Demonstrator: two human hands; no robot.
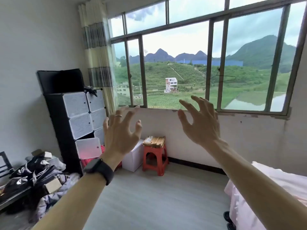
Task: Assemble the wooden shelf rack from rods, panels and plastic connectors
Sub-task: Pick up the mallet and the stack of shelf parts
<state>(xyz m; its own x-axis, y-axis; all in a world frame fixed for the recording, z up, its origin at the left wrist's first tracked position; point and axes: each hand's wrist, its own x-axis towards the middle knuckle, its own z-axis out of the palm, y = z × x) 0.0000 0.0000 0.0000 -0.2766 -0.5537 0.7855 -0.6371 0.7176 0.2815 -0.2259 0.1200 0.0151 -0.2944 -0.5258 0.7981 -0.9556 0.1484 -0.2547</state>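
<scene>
A bundle of wooden rods and panels lies stacked on a red plastic stool against the far wall under the window. Both my hands are raised in front of me, well away from the stack. My left hand has its fingers spread and curled, holds nothing, and wears a ring, with a black watch on the wrist. My right hand is also spread with curled fingers and holds nothing. I cannot pick out plastic connectors from here.
A white box stands left of the stool. A black cube cabinet with white doors stands at the left wall, with a pile of clothes beside it. A pink-covered bed fills the right. Grey floor stretches ahead.
</scene>
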